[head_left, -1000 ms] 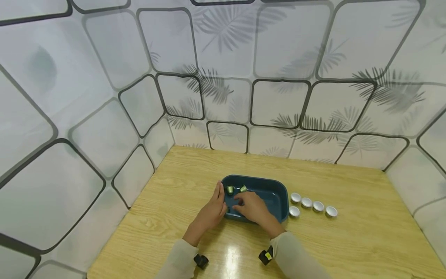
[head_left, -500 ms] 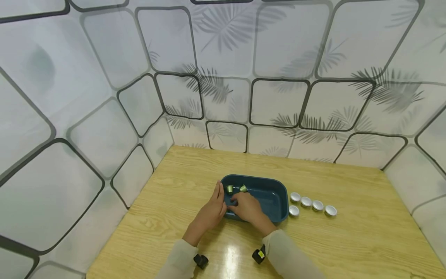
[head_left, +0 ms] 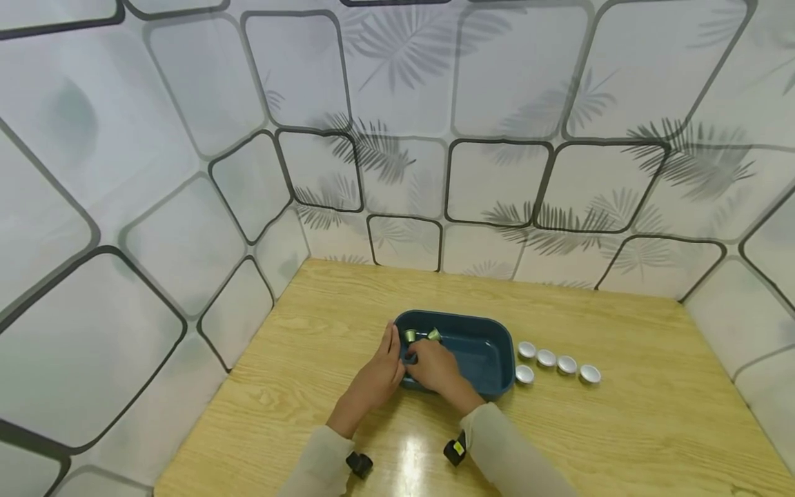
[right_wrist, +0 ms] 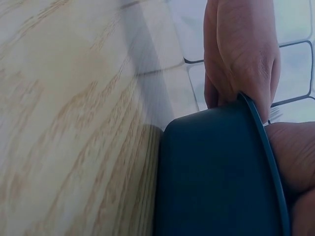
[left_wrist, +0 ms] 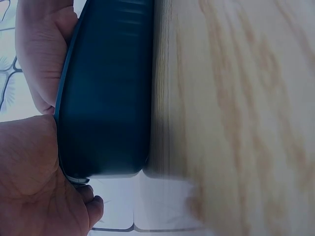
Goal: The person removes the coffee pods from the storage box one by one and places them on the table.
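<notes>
A dark blue tray (head_left: 478, 348) with raised walls sits on the wooden table. My left hand (head_left: 375, 376) holds its left end by the rim, fingers extended along the wall in the head view. Inside the tray is my right hand (head_left: 435, 366), fingers bent downward near the left end; whether they pinch anything is hidden. Just beyond those fingers lie two small green, cup-shaped capsules, a left one (head_left: 410, 335) and a right one (head_left: 434, 335). In the right wrist view, the tray wall (right_wrist: 211, 172) covers the tray's inside.
Several small white round cups, including a near one (head_left: 524, 375) and a far right one (head_left: 590, 374), stand on the table (head_left: 621, 428) right of the tray. Patterned wall covering (head_left: 397, 179) encloses the table at the back and sides.
My right hand has moved left inside the tray, toward my left hand, and its thumb and fingertips have come closer together. The left hand and the tray have stayed put.
</notes>
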